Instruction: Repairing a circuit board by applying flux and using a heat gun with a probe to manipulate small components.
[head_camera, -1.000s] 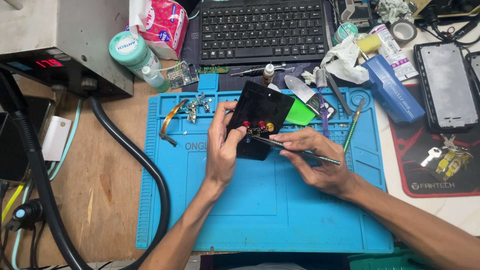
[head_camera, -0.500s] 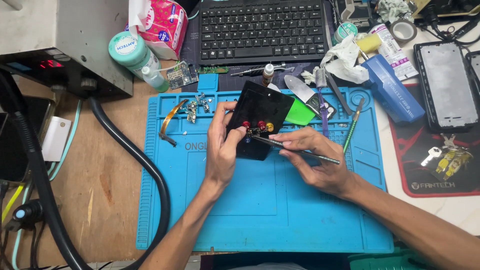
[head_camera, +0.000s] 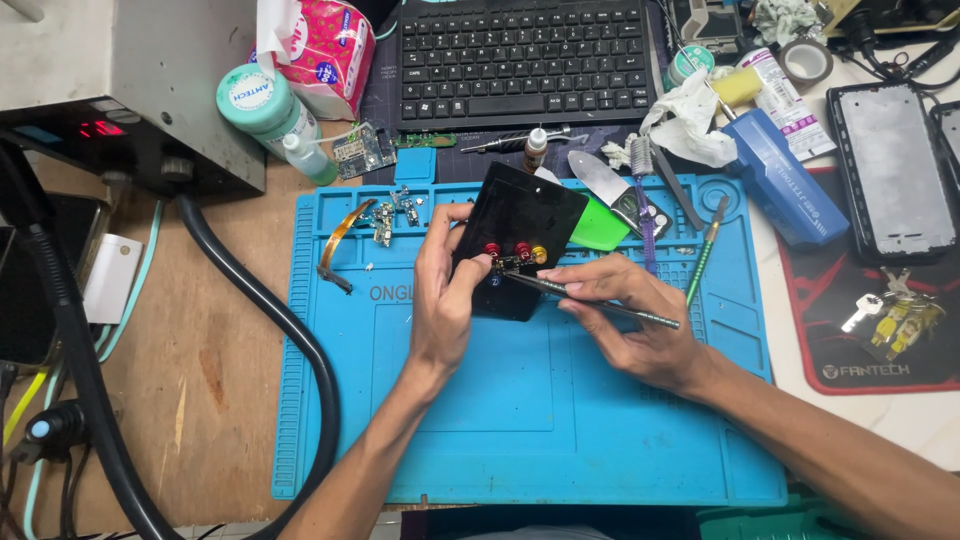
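Note:
A black phone-sized device (head_camera: 520, 225) lies tilted on the blue silicone work mat (head_camera: 520, 420). Small red and yellow round clips sit on a little part (head_camera: 515, 257) on its face. My left hand (head_camera: 445, 295) grips the device's left edge, fingertips beside the red clips. My right hand (head_camera: 625, 320) holds thin metal tweezers (head_camera: 590, 300) like a pen, their tip touching the small part on the device.
A black keyboard (head_camera: 520, 60) lies behind the mat. Loose flex cables and small boards (head_camera: 375, 215) rest at the mat's upper left. A grey station (head_camera: 120, 90) with a thick black hose (head_camera: 270, 330) stands left. A blue box (head_camera: 785, 175), tools and a phone frame (head_camera: 890, 170) crowd the right.

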